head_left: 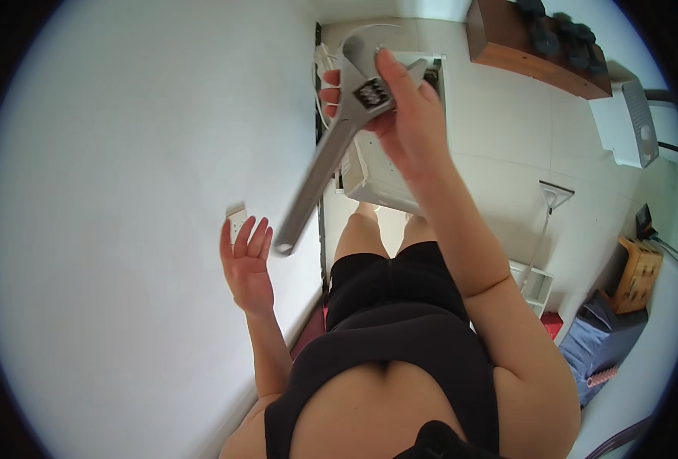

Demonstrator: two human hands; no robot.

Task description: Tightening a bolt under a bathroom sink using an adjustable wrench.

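Wrench (pixel 343 127) clamped at its head by the right hand (pixel 414 118); left hand (pixel 248 274), spread and empty, could steady the handle (pixel 312 190).

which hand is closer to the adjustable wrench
Right. The right hand holds the adjustable wrench at its head, fingers wrapped behind it. The left hand is open and apart from it, just left of the handle's lower end in the picture.

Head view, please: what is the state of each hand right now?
Left hand: open, nothing visible in it.
Right hand: holding a grey adjustable wrench by its head.
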